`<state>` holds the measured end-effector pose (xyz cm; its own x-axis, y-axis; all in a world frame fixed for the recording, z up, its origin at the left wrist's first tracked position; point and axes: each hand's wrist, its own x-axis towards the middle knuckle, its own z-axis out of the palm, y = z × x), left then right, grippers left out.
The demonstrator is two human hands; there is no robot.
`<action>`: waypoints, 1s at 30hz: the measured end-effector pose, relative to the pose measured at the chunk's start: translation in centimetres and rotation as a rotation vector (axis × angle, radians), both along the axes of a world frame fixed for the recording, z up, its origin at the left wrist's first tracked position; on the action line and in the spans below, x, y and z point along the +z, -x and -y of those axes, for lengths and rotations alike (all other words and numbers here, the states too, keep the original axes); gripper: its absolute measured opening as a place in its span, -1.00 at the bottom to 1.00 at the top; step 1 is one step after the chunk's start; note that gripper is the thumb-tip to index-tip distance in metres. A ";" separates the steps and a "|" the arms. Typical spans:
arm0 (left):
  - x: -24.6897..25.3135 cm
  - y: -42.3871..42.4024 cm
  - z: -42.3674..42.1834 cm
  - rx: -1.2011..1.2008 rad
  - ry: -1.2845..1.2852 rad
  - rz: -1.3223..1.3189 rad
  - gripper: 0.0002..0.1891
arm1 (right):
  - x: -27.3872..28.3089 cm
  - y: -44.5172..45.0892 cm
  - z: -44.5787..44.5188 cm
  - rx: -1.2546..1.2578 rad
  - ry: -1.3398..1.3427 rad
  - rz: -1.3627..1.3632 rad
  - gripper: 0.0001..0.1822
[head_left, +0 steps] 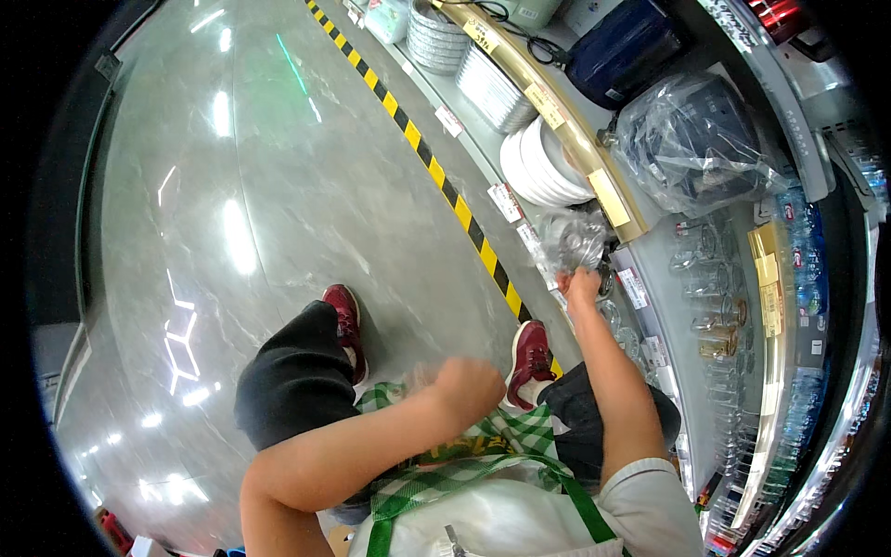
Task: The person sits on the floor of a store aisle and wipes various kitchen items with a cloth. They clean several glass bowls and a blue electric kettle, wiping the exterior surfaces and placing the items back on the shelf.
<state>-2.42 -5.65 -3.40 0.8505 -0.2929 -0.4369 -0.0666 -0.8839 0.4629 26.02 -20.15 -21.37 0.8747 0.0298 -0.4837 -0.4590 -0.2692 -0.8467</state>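
Note:
My right hand (581, 284) is at the bottom shelf, its fingers on crumpled clear plastic (576, 237) wrapped around something I cannot make out. White bowls or plates (539, 167) are stacked just beyond it. In front of my lap, my left hand (470, 393) is blurred and its fingers are curled; a faint, see-through blur shows beside it, too unclear to name. Below that hand lies a green and white checked apron (431, 487).
Glass mugs (710, 278) line a higher shelf at right, near a plastic-wrapped dark item (696, 139). Silvery foil-like trays (491, 90) stand farther along the bottom shelf. Yellow and black tape (445, 184) runs along the glossy floor beside the shelving.

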 end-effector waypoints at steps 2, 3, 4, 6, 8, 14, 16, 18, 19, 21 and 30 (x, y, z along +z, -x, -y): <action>1.1 -0.7 -1.1 0.044 -0.003 -0.005 -0.84 | 1.2 2.7 0.7 0.153 0.084 -0.012 -0.85; 1.5 -0.8 -1.6 0.114 0.030 0.007 -0.81 | 2.7 4.1 0.4 0.227 0.121 -0.018 -0.85; 1.9 -1.0 -2.1 0.184 0.061 0.020 -0.77 | 4.5 5.4 -0.3 0.302 0.155 -0.024 -0.86; 2.6 -1.3 -2.9 0.321 0.101 0.044 -0.70 | 9.1 7.7 -1.8 0.326 0.013 -0.009 -0.86; 2.7 -2.0 -3.7 0.451 0.122 0.072 -0.62 | 13.5 8.8 -2.4 0.371 -0.085 0.007 -0.86; 4.8 -2.4 -6.3 0.922 0.271 0.247 -0.50 | 21.5 10.0 -1.0 0.531 -0.190 0.040 -0.81; 4.6 -2.5 -6.7 1.027 0.365 0.396 -0.38 | 21.0 10.1 0.0 0.592 -0.175 0.086 -0.81; 4.3 -2.7 -7.1 1.080 0.467 0.527 -0.24 | 21.2 10.3 -0.3 0.643 -0.138 0.139 -0.84; 3.7 -2.7 -7.3 1.057 0.583 0.518 -0.29 | 21.4 10.6 -0.7 0.669 -0.125 0.176 -0.84; 2.6 -3.0 -7.5 0.998 0.822 0.490 -0.40 | 21.7 10.5 -1.2 0.716 -0.086 0.253 -0.85; 2.8 -3.7 -4.1 0.804 0.594 0.433 -0.79 | 18.9 7.9 -1.5 0.574 0.260 0.635 -0.86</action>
